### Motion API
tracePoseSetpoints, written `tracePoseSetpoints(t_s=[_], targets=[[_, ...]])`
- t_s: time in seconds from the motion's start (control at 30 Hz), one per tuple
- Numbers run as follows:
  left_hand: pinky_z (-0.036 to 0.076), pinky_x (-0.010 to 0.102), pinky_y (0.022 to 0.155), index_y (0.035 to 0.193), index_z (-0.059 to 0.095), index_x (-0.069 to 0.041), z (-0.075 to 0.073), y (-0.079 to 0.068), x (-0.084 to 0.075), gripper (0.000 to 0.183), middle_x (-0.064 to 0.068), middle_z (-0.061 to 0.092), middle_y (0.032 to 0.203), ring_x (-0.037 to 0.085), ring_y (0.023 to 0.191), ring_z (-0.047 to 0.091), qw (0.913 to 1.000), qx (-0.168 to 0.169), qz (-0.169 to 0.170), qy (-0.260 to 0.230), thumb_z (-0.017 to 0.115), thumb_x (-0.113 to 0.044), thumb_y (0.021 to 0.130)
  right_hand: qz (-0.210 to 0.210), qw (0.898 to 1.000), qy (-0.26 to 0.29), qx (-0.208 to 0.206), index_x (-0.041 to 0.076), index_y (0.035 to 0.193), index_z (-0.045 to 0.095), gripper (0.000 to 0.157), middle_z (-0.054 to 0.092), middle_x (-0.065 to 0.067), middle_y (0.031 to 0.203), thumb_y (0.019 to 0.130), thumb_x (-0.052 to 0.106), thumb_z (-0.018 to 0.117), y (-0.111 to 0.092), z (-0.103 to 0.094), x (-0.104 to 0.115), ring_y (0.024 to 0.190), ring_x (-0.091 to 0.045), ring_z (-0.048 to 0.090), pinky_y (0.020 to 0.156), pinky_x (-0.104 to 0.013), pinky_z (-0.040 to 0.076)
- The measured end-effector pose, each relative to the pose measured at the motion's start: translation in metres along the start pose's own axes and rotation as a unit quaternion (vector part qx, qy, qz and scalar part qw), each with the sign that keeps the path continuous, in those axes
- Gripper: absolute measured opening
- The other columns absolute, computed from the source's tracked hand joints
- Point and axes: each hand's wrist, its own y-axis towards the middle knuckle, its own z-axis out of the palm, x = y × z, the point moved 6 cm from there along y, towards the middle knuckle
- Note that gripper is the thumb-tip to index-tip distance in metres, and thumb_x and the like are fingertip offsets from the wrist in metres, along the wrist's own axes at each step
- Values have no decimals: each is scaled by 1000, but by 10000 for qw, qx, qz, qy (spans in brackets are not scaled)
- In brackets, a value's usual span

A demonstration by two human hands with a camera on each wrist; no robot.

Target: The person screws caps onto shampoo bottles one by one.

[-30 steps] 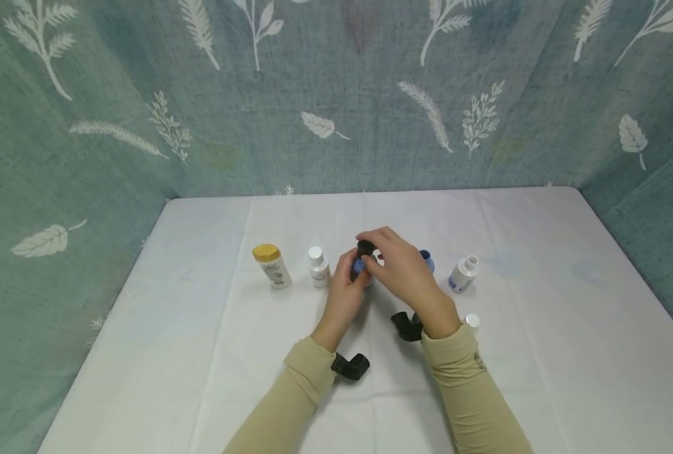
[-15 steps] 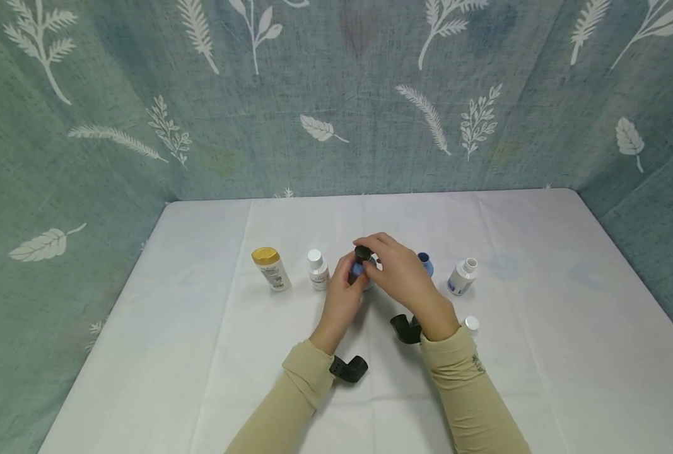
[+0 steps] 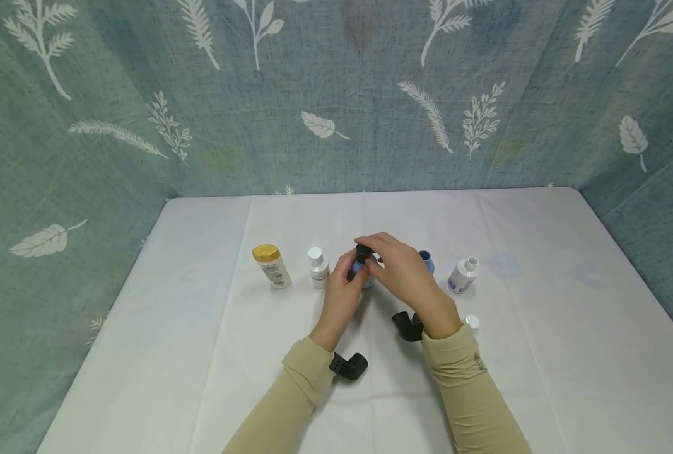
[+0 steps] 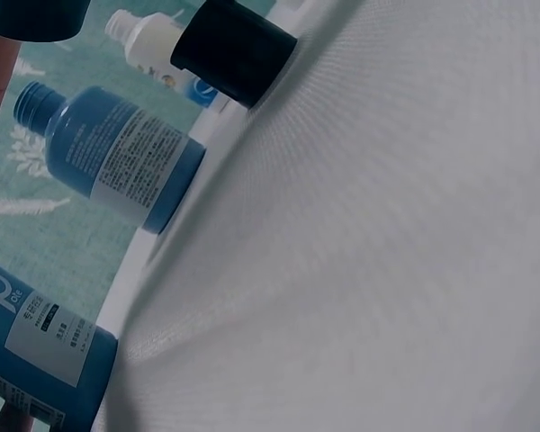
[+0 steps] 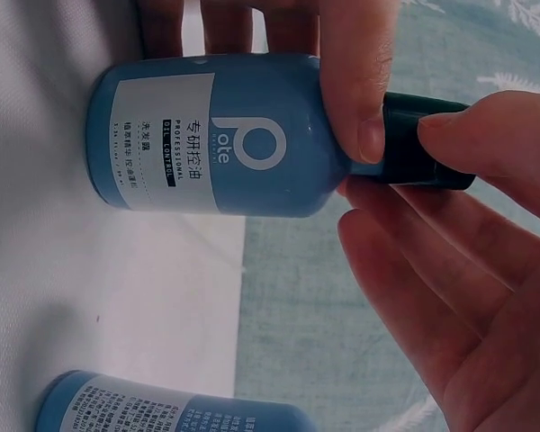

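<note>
My left hand (image 3: 342,293) holds a blue bottle (image 5: 261,135) upright on the table, its thumb at the shoulder and its fingers behind. In the right wrist view the white label faces out. At the top of the bottle, my right hand (image 3: 401,268) pinches the black cap (image 5: 427,141) between thumb and fingers. The cap overlaps the bottle's neck. A second blue bottle (image 4: 117,157), uncapped, stands close by to the right, partly covered by the right hand in the head view.
A white bottle with a yellow cap (image 3: 272,266) and a small white-capped bottle (image 3: 318,268) stand on the left. An uncapped white bottle (image 3: 463,275) stands right, with a white cap (image 3: 472,322) nearer. A black cylinder (image 4: 237,52) sits on the white-covered table (image 3: 245,384).
The right hand and the black cap have come slightly down toward the bottle, and the right fingers have shifted a little. The left hand stays on the bottle; the other bottles have not moved.
</note>
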Motion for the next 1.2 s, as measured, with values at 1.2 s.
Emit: tracePoseSetpoints(t_s=[1.2], targets=[[35,36,97,122,53,-4,-4,-7,-34,36,8,51,123,18,116,43,9997,125,-183,28,54,-5,86,204,9994,275,64,12,117,56,34,57,-2,113,84,15,63,0,-1,-5,90,-20,59,72,-29,49]])
